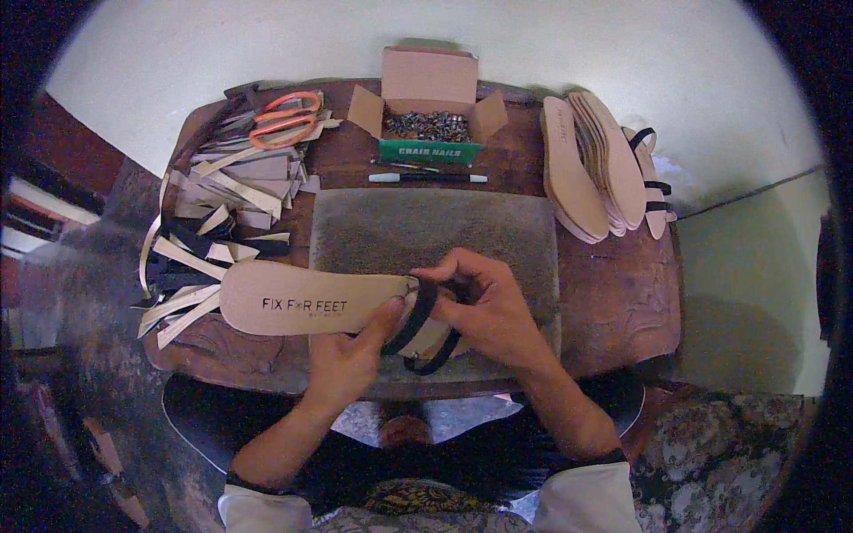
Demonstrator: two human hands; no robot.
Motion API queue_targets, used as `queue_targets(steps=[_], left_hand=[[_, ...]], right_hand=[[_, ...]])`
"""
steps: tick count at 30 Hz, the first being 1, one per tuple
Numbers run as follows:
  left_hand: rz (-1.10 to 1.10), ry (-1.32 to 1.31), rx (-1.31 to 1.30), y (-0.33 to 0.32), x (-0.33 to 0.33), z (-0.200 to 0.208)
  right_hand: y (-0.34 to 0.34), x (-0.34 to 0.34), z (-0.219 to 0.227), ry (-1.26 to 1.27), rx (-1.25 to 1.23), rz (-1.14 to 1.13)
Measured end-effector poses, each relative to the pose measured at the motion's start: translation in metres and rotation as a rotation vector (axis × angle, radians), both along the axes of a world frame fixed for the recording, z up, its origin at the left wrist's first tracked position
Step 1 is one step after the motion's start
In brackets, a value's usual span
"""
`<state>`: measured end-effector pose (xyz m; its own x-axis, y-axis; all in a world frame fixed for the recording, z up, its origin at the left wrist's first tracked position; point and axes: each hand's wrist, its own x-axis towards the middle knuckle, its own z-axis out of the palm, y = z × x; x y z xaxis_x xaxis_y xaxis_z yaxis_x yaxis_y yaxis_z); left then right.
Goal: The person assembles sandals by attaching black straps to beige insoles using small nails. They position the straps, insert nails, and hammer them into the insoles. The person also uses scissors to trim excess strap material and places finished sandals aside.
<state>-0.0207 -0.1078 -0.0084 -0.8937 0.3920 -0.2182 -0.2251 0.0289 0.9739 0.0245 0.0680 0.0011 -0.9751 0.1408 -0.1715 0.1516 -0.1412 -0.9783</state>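
A tan sandal sole [284,289] with printed lettering lies sideways over the near part of a grey mat, its heel end to the left. My left hand [351,355] grips it from the near edge, thumb on top beside a black strap [414,320]. My right hand [484,306] pinches at that strap near the far edge of the sole. A second black strap loop [434,357] stands at the toe end. What the right fingertips hold besides the strap is hidden.
Around the grey mat [435,231] lie strap pieces [187,266], card scraps [240,178] and orange-handled scissors [286,120] on the left. An opened green box of nails [431,133] and a pen [426,178] are behind. Stacked soles [604,160] and a strapped sandal [656,191] sit far right.
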Motion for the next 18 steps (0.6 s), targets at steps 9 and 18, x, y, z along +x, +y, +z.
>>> queue_targets(steps=[9, 18], left_hand=[[-0.021, 0.051, 0.037, -0.001, -0.002, 0.001], [-0.016, 0.068, 0.025, 0.001, -0.001, 0.002]], right_hand=[[-0.005, 0.0, -0.003, 0.049, 0.117, -0.042], [-0.004, 0.0, -0.007, 0.053, 0.126, -0.048]])
